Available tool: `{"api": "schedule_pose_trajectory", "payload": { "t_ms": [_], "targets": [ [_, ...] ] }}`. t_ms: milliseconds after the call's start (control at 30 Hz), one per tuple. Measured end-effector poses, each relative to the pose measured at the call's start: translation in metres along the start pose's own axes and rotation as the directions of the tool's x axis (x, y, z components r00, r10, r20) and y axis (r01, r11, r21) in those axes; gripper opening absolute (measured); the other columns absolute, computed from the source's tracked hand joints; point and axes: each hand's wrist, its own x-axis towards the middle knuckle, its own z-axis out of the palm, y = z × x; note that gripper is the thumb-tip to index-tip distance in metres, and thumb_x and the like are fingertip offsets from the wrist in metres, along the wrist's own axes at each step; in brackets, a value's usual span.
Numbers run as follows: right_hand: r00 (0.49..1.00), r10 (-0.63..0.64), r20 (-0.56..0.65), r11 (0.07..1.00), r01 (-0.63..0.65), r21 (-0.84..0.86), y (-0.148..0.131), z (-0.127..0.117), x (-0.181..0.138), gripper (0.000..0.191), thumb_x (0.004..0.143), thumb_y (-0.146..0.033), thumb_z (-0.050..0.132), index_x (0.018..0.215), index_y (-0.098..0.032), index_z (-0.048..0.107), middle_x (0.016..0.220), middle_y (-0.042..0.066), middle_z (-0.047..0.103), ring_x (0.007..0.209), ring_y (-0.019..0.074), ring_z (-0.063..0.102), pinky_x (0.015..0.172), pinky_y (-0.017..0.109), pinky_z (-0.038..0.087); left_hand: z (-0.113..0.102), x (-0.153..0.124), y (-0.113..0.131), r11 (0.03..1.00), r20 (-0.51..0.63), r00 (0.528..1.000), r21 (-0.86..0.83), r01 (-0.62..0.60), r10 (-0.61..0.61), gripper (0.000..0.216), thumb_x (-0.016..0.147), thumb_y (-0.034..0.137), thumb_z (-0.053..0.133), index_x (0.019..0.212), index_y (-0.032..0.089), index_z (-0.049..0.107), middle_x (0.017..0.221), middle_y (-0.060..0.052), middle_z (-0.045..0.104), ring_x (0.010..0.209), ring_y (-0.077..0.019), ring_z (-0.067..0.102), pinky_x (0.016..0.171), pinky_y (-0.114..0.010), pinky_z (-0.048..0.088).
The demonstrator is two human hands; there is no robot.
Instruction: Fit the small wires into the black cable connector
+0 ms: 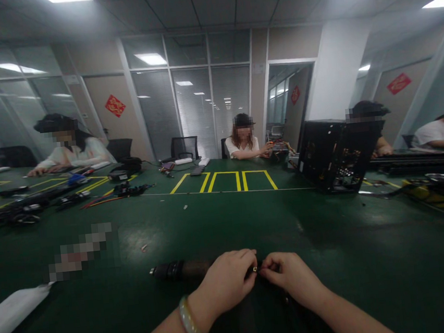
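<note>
A dark cylindrical tool point(194, 269) with ridged collars and a small metal tip at its left end lies on the green table. My left hand point(229, 281), wearing a bangle point(192, 324) at the wrist, covers the tool's right end. Its thumb and forefinger are closed at a tiny brass-coloured piece point(255, 269). Just to the right, my right hand point(291, 277) is closed in a pinch, fingertips almost meeting the left ones. Whatever sits in that pinch is too small and dark to make out. Below my hands the tabletop is dim.
A black computer case point(334, 155) stands at the right back. Cables and black parts point(130, 188) lie at the left back, near yellow tape outlines point(223, 174). A white strip-shaped object point(16, 314) is at the near left. Several people sit around the table.
</note>
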Motion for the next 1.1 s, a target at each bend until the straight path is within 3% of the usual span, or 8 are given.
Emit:
{"api": "schedule_pose_trajectory", "payload": {
  "t_ms": [533, 600, 700, 800, 933, 1100],
  "targets": [
    [0.999, -0.003, -0.053, 0.991, -0.004, -0.133, -0.003, 0.003, -0.001, 0.007, 0.083, -0.025, 0.063, 0.083, -0.022, 0.069, 0.072, -0.003, 0.068, 0.064, 0.0129, 0.060, 0.057, 0.021, 0.038, 0.004, 0.002, -0.001, 1.000, 0.001, 1.000, 0.004, 0.011, -0.011, 0.010, 0.088, 0.018, 0.056, 0.097, 0.021, 0.060, 0.095, -0.002, 0.066, 0.090, -0.0202, 0.061, 0.084, -0.033, 0.046],
    [0.997, -0.001, -0.076, 0.982, -0.014, -0.190, -0.004, 0.004, -0.001, 0.008, 0.083, -0.025, 0.064, 0.089, -0.023, 0.068, 0.072, -0.003, 0.067, 0.064, 0.0131, 0.060, 0.056, 0.021, 0.037, 0.004, 0.002, -0.001, 1.000, 0.010, 1.000, 0.013, 0.009, -0.009, 0.008, 0.088, 0.018, 0.056, 0.095, 0.021, 0.060, 0.093, -0.002, 0.065, 0.087, -0.0199, 0.061, 0.082, -0.032, 0.046],
    [0.996, -0.006, -0.091, 0.967, -0.018, -0.254, -0.004, 0.005, -0.001, 0.030, 0.084, -0.025, 0.062, 0.115, -0.025, 0.063, 0.074, -0.003, 0.067, 0.067, 0.0150, 0.062, 0.059, 0.022, 0.038, 0.003, 0.002, -0.001, 1.000, 0.018, 1.000, 0.030, 0.002, -0.003, 0.007, 0.089, 0.018, 0.056, 0.095, 0.021, 0.059, 0.095, -0.002, 0.065, 0.089, -0.0198, 0.061, 0.085, -0.033, 0.046],
    [0.998, -0.049, -0.048, 0.953, 0.032, -0.301, -0.006, 0.006, -0.001, 0.038, 0.088, -0.025, 0.057, 0.126, -0.027, 0.059, 0.094, 0.001, 0.071, 0.084, 0.0177, 0.066, 0.071, 0.023, 0.044, 0.002, 0.003, -0.001, 0.999, 0.029, 1.000, 0.035, 0.000, -0.001, 0.008, 0.089, 0.018, 0.058, 0.096, 0.021, 0.058, 0.097, -0.001, 0.065, 0.092, -0.0194, 0.060, 0.086, -0.033, 0.046],
    [0.998, -0.056, -0.019, 0.929, 0.045, -0.367, -0.012, 0.007, -0.001, 0.030, 0.091, -0.023, 0.052, 0.118, -0.026, 0.064, 0.118, 0.003, 0.068, 0.104, 0.0210, 0.064, 0.086, 0.026, 0.044, 0.001, 0.003, 0.000, 0.999, 0.041, 0.999, 0.046, -0.019, 0.017, 0.007, 0.090, 0.017, 0.055, 0.096, 0.020, 0.058, 0.096, -0.003, 0.064, 0.091, -0.0196, 0.060, 0.085, -0.033, 0.046],
    [0.999, 0.030, -0.025, 0.893, -0.038, -0.449, -0.023, 0.009, 0.001, 0.020, 0.093, -0.025, 0.051, 0.105, -0.022, 0.067, 0.101, 0.005, 0.073, 0.093, 0.0229, 0.068, 0.077, 0.028, 0.045, -0.001, 0.004, 0.001, 0.997, 0.052, 0.998, 0.067, -0.044, 0.040, 0.012, 0.090, 0.016, 0.053, 0.101, 0.020, 0.056, 0.100, -0.003, 0.061, 0.091, -0.0200, 0.059, 0.082, -0.032, 0.046]
  ]
}}
